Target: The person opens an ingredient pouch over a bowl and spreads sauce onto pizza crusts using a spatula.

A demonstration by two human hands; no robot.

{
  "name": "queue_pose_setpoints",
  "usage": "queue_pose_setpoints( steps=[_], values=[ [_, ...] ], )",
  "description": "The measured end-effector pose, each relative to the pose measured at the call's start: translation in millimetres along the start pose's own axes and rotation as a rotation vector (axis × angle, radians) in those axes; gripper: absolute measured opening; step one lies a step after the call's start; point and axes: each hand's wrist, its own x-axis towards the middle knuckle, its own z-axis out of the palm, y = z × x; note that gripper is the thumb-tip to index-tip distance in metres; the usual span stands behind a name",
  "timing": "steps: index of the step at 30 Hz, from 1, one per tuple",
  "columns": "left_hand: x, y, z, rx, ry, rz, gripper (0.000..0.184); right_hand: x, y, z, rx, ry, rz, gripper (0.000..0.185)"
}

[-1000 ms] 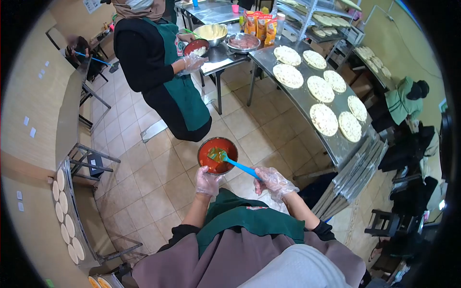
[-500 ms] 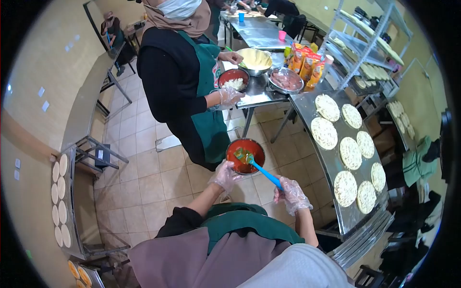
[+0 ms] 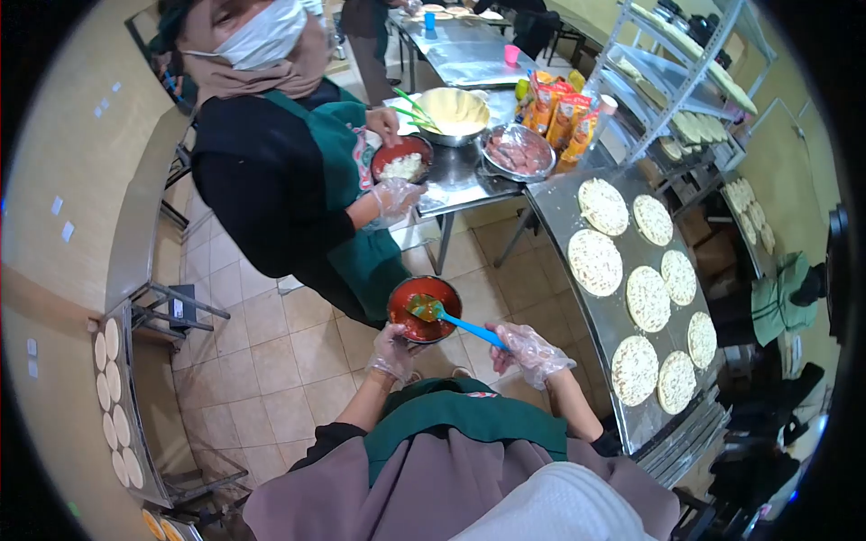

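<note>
Head view: right hand (image 3: 530,353) wears a loose, clear plastic glove; its fingers are drawn together, gripping the far end of a blue-handled utensil (image 3: 474,333). Placement of each finger cannot be told through the creased plastic. Left hand (image 3: 391,353), gloved likewise, holds the near left side of a red bowl (image 3: 454,311), thumb side at the rim; the remaining fingers are partly hidden by the bowl, so their spread cannot be confirmed.

The red bowl is held in the air in front of the wearer's green apron (image 3: 469,419), above the tiled floor (image 3: 271,370). The utensil slants down from the right hand, its translucent head inside the bowl, among red-orange sauce (image 3: 424,328).

Beyond the bowl stands a masked co-worker (image 3: 262,189) in black with a green apron, one gloved hand supporting a dark red bowl of white shreds. Next to that person, a table carries a steel bowl (image 3: 451,140) of pale mixture, a metal dish of pinkish pieces and orange packets (image 3: 566,117).

To the right, a metal table (image 3: 606,314) bears eight round bases (image 3: 648,298) topped with pale shreds. At far left, plain discs (image 3: 113,340) lie in two rows.
</note>
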Motion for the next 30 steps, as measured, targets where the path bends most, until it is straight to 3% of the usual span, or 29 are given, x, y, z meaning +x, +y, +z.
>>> queue_pose_setpoints(
  steps=[6,14,17,19,26,30],
  values=[
    [15,-11,1,-0.044,0.002,0.049,0.06,18,-18,-17,-0.003,-0.032,0.048,0.065],
    [2,-15,-6,-0.08,0.098,0.151,0.066,44,-27,-27,0.026,-0.24,0.171,0.071],
    [-2,-15,-8,-0.121,0.165,0.205,0.067,51,-32,-28,0.013,-0.314,0.193,0.068],
    [-6,-17,-11,-0.121,0.188,0.214,0.067,58,-33,-28,-0.049,-0.336,0.223,0.052],
    [17,-28,-24,-0.096,0.218,0.176,0.058,70,-17,-42,-0.043,-0.345,0.243,0.058],
    [51,-27,15,-0.009,0.199,0.084,0.051,58,-9,-65,-0.115,-0.188,0.149,0.054]
  ],
)
